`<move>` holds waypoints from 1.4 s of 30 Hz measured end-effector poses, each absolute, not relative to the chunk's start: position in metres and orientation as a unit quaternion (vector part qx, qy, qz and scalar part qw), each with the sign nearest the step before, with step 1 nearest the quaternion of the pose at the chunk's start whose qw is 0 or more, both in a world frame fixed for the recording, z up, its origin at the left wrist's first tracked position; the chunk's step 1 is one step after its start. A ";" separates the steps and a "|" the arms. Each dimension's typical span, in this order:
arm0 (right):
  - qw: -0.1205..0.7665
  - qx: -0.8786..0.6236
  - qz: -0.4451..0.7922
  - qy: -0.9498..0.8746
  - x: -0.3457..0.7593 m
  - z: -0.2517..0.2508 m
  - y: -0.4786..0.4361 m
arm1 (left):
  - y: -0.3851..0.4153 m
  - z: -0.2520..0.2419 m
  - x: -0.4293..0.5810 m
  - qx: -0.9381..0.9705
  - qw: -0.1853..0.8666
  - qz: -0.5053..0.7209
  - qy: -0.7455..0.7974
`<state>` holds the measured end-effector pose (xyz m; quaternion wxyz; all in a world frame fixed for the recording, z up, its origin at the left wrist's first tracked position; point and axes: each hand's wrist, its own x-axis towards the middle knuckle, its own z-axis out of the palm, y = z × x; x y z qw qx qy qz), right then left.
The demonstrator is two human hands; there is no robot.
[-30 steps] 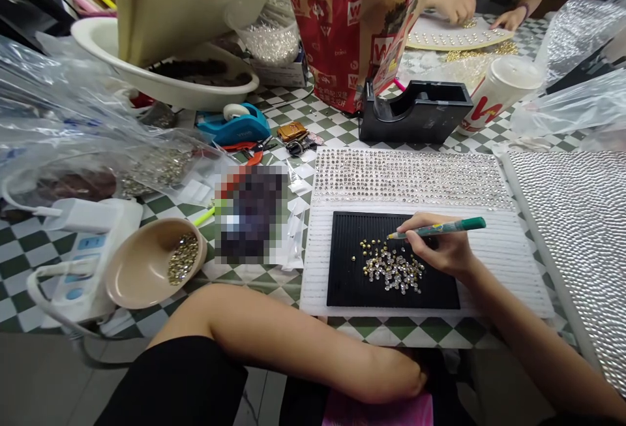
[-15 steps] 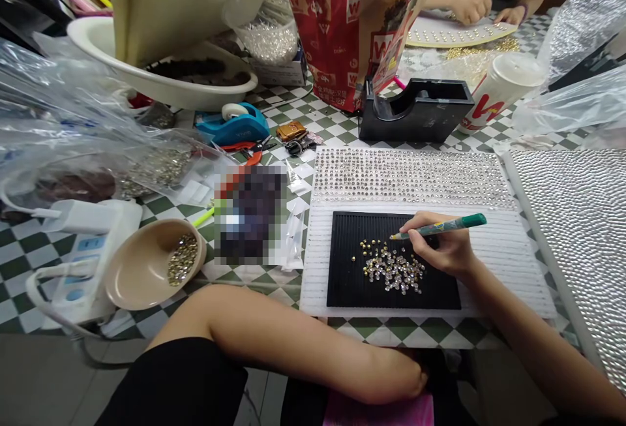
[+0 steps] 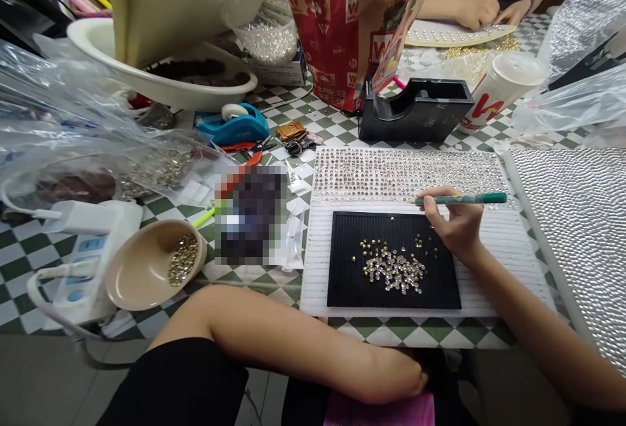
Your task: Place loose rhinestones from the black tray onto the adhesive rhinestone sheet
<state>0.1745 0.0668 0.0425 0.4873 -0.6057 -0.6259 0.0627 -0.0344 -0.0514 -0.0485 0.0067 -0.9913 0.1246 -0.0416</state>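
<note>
My right hand (image 3: 452, 224) grips green picker pen (image 3: 460, 199), tip at lowest filled row of rhinestone sheet (image 3: 411, 175). Loose rhinestones (image 3: 394, 268) on black sorting tray (image 3: 342, 282) just below hand, for easy reach. Left hand (image 3: 401, 380) resting under worktop edge, fingers hidden, grip unclear.

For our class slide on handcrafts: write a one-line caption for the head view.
Right hand holds a green pen tip at the rhinestone rows, above loose rhinestones on a black tray.
</note>
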 end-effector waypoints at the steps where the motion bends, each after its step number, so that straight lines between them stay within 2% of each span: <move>1: 0.485 -0.598 0.072 -0.633 0.174 0.043 0.067 | -0.051 -0.046 -0.035 -0.984 0.006 -0.055 0.172; 3: 0.476 -0.577 0.104 -0.655 0.172 0.045 0.066 | -0.050 -0.042 -0.035 -0.973 0.010 -0.065 0.219; 10: 0.453 -0.543 0.149 -0.691 0.164 0.052 0.066 | -0.051 -0.035 -0.035 -0.977 0.037 -0.039 0.204; 21: 0.460 -0.477 0.216 -0.717 0.163 0.051 0.048 | -0.048 -0.041 -0.033 -0.974 -0.014 -0.037 0.222; 28: 0.460 -0.489 0.221 -0.707 0.163 0.050 0.048 | -0.046 -0.035 -0.033 -0.975 -0.016 -0.013 0.219; 34: 0.514 -0.572 0.116 -0.628 0.176 0.049 0.066 | -0.041 -0.031 -0.032 -0.968 -0.039 0.007 0.248; 42: 0.455 -0.569 0.041 -0.684 0.180 0.042 0.086 | -0.042 -0.031 -0.034 -0.968 -0.026 0.016 0.250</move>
